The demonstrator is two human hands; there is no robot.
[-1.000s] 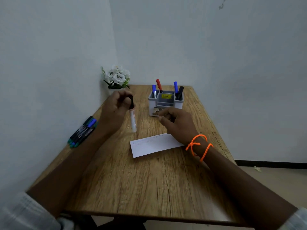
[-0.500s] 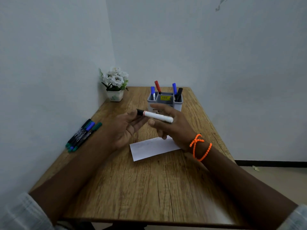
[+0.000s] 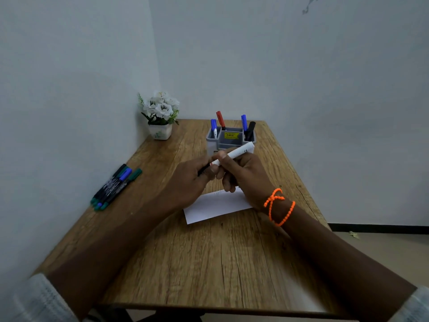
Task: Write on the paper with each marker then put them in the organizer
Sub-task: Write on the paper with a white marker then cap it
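While both hands meet above the paper [image 3: 216, 206], a white marker [image 3: 236, 153] is held.
Right hand [image 3: 243, 175] fingers curl round its barrel; left hand [image 3: 192, 180] fingers pinch its dark cap end, near the organizer [image 3: 229, 141].

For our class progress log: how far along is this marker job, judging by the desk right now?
Done: four markers already stand in the organizer. In hand: the right hand holds a white marker above the paper, while the left hand grips its dark cap end. Whether the cap is on is unclear. Left: a bundle of markers lies at the table's left edge.
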